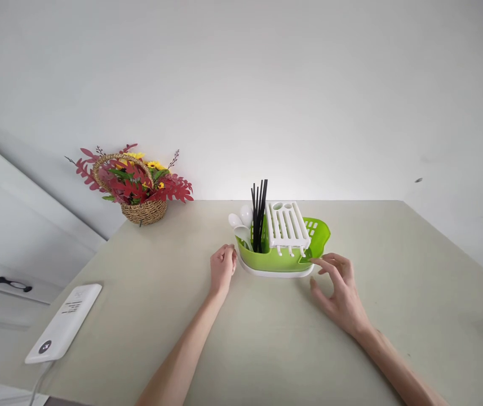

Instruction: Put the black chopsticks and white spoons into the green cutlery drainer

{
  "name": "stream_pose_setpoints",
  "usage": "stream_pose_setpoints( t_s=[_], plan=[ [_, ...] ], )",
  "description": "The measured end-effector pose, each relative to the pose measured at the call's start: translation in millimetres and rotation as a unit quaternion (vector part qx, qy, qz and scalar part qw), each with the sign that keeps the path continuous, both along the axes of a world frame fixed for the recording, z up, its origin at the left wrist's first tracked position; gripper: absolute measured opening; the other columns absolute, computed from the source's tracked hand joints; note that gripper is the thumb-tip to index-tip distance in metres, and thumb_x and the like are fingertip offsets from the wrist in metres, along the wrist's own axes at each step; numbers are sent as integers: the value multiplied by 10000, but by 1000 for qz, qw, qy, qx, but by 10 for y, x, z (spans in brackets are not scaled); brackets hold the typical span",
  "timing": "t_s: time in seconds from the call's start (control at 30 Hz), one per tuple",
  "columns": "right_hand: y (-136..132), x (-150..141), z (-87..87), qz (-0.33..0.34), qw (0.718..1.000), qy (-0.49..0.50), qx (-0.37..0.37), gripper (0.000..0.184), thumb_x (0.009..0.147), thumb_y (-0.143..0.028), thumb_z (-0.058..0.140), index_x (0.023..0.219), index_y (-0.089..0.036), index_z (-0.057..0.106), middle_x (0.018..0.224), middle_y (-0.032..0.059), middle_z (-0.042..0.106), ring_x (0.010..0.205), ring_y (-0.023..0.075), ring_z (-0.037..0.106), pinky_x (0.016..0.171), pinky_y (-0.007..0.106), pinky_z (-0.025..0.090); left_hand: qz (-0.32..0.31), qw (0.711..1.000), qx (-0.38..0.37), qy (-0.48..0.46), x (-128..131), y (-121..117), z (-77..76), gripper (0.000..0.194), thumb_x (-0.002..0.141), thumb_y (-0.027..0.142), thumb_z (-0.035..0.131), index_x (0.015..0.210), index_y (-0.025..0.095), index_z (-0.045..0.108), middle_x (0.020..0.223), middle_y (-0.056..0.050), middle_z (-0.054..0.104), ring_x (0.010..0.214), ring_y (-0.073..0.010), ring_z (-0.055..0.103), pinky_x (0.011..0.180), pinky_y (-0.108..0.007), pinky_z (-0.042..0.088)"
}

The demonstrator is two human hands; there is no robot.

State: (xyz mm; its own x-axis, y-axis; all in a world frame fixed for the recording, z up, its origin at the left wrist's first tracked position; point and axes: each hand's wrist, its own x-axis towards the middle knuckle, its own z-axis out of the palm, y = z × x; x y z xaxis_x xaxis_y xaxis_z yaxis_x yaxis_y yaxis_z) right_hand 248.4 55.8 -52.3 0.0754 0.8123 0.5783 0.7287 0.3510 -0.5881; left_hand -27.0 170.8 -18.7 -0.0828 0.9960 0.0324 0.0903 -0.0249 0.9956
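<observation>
Left hand is resting with fingers drawn together (I cannot tell if something is inside), just beside the green holder. Right hand is holding its fingers apart near the holder's right end. On the bench, this holder is carrying black chopsticks and white spoons.

Pale grey-green desk, smooth, far edge along the wall; wicker basket of red leaves and yellow flowers at back left; white tray near the middle, beneath a green rack; flat white device at left edge, cord trailing from its near end; dark object at far right, cut off, unidentifiable.
</observation>
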Motion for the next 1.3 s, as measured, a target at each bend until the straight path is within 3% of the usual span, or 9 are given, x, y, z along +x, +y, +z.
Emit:
stream_pose_setpoints(
  t_s=[0.3, 0.47, 0.6, 0.7, 0.8, 0.87, 0.97, 1.07, 1.3],
  plan=[
    [11, 25, 11, 37, 997, 71, -9, 392, 987, -248, 576, 1372, -313, 561, 1250, 75, 553, 891, 183, 679, 849, 413, 613, 4, 1000, 1, -1, -27, -9, -17, 378, 922, 460, 530, 624, 230, 498, 449, 63, 388, 419, -103, 318, 458, -257, 273],
    [11, 56, -49, -36, 982, 182, -36, 523, 951, -292, 603, 1434, -302, 401, 1119, 18, 624, 689, 141, 665, 710, 354, 584, 41, 997, 62, 26, -26, -40, -56, 359, 962, 421, 478, 661, 232, 529, 571, 16, 502, 591, -149, 490, 589, -270, 411],
    [51, 133, -78, -89, 964, 246, -41, 453, 934, -296, 584, 1354, -295, 414, 1077, 0, 625, 659, 137, 669, 630, 310, 542, 99, 988, 112, -29, -86, 195, 16, 247, 914, 377, 505, 727, 225, 564, 772, -26, 628, 798, -179, 599, 774, -282, 501],
    [81, 189, -83, -100, 954, 278, -55, 422, 915, -287, 593, 1308, -280, 438, 1062, 0, 628, 665, 140, 675, 607, 294, 526, 142, 979, 124, -77, -153, 531, 282, 239, 944, 406, 429, 905, 210, 562, 983, -70, 665, 910, -172, 657, 844, -290, 530],
    [100, 211, -92, -95, 948, 297, -66, 403, 910, -297, 599, 1283, -272, 450, 1052, -1, 626, 651, 138, 664, 590, 288, 510, 142, 969, 153, -134, -141, 813, 725, 271, 982, 421, 388, 1059, 206, 533, 1213, -112, 638, 1088, -171, 697, 943, -297, 546],
    [111, 212, -104, -89, 947, 301, -69, 394, 912, -308, 596, 1276, -271, 452, 1045, -1, 626, 643, 137, 657, 589, 288, 501, 110, 949, 174, -239, -53, 905, 1032, 271, 968, 446, 502, 1083, 203, 542, 1271, -128, 626, 1181, -204, 691, 1008, -319, 534],
    [126, 214, -126, -83, 946, 304, -72, 384, 913, -317, 587, 1271, -270, 457, 1036, 3, 626, 645, 136, 652, 599, 288, 498, 52, 948, 169, -264, 182, 918, 1372, 328, 927, 459, 645, 1131, 216, 562, 1382, -129, 603, 1306, -238, 643, 1098, -338, 501],
    [137, 221, -137, -86, 944, 309, -78, 386, 906, -323, 583, 1269, -271, 462, 1036, 10, 630, 654, 141, 650, 588, 282, 485, 27, 972, 138, -191, 455, 868, 1528, 490, 874, 479, 759, 1243, 241, 541, 1510, -132, 552, 1440, -261, 538, 1184, -349, 432],
    [153, 214, -84, -89, 940, 313, -100, 377, 891, -338, 557, 1251, -263, 475, 1042, 19, 646, 656, 146, 654, 618, 293, 493, -21, 999, 23, -34, 906, 800, 1634, 899, 794, 557, 859, 1480, 228, 382, 1663, -218, 386, 1537, -320, 407, 1228, -429, 359]
  ],
)
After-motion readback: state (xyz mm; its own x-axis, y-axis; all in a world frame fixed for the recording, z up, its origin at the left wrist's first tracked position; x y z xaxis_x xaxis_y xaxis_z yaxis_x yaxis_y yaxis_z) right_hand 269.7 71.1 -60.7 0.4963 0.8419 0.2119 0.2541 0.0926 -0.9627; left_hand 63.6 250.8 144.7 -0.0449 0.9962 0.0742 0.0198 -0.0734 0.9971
